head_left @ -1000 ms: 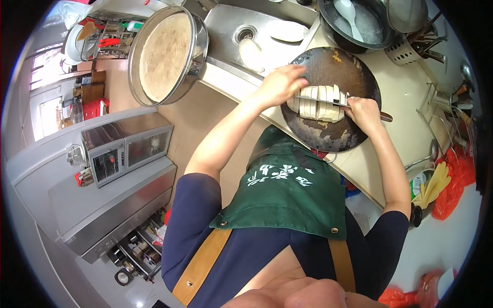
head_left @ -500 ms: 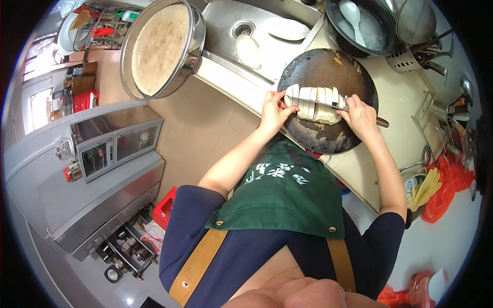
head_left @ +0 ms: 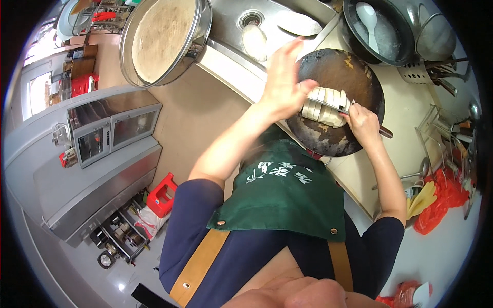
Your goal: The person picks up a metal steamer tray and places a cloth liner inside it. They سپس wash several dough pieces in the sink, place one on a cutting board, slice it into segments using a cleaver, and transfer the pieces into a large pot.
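Note:
My right hand (head_left: 363,124) is closed on a knife (head_left: 386,132) whose dark handle points right. The blade lies across a peeled white vegetable (head_left: 326,115), cut into several slices still standing together. This sits on a round, dark-stained chopping board (head_left: 334,145). My left hand (head_left: 283,84) is lifted at the left end of the slices, fingers stretched upward and thumb apart, smeared by motion. It holds nothing that I can see, and it covers the board's left edge and part of the slices.
Two whole peeled white vegetables (head_left: 299,23) lie in the steel sink (head_left: 226,25) beyond the board. A black pot (head_left: 405,43) with a white spoon (head_left: 367,18) stands at far right. A large round pan (head_left: 201,49) is at far left. Yellow gloves (head_left: 422,199) hang at right.
My left hand has let go of the left end of the slices and swung up, opening its fingers. My right hand still grips the knife over the slices. The view has shifted slightly.

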Demonstrator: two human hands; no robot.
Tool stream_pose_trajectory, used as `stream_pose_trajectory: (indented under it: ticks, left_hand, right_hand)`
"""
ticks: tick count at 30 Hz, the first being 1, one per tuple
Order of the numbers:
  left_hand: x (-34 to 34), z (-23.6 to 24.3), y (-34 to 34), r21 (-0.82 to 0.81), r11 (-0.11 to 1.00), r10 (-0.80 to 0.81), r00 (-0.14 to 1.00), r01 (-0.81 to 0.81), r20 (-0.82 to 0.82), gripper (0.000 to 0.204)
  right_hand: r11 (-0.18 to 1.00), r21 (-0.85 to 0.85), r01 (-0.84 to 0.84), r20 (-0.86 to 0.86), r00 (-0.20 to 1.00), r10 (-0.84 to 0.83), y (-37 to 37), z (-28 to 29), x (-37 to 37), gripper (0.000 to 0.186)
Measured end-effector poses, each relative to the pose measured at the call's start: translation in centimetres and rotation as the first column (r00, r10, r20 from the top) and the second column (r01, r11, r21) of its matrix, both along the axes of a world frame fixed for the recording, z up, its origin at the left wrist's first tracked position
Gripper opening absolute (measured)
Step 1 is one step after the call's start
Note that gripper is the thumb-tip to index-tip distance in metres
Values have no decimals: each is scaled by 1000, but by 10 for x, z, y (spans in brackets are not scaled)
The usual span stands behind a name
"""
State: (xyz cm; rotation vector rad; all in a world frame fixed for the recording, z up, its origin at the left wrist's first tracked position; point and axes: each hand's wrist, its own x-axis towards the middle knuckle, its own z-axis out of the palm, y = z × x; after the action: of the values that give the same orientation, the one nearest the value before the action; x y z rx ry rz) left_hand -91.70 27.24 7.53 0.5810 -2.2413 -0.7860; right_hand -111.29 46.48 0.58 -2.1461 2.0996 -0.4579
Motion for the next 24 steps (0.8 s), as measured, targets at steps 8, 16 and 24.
stream_pose_trajectory:
  ticks: [8, 16, 24]
  left_hand:
    - [-31, -46, 19, -285, 878, -190, 825, 386, 532, 63]
    - [-24, -72, 14, 15, 908, -332, 697, 419, 636, 57]
    - [-12, -98, -12, 609, 774, -294, 951, 176, 98, 56]
  right_hand:
    - [998, 55, -31, 42, 999, 29, -7, 6, -1, 27]
    - [980, 187, -65, -20, 997, 70, -13, 11, 0, 26]
    - [995, 20, -101, -71, 992, 102, -13, 0, -8, 29]
